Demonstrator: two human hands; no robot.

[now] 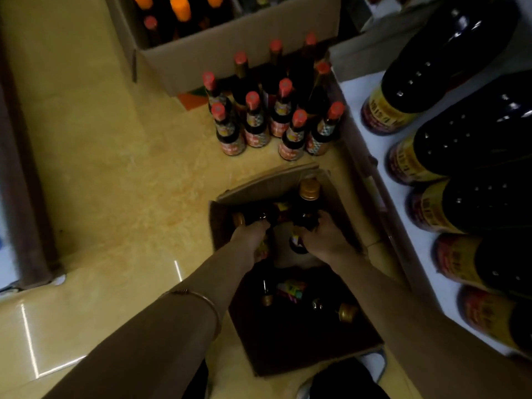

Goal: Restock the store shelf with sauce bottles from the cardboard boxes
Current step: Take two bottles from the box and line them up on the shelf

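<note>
Reaching with both arms into an open cardboard box (pixel 342 197) on the floor, left hand (pixel 250 237) curling around a dark bottle (pixel 253 216) lying on its side, right hand (pixel 325 237) gripping the body of an upright gold-capped bottle (pixel 306 207). Lying below the wrists, deeper in the box, more bottles (pixel 339 309). Standing beyond the grip on the tile floor (pixel 115 182), a cluster of red-capped bottles (pixel 273 110). Lining the white shelf (pixel 371 110) to the right, large dark bottles (pixel 449 156).
</note>
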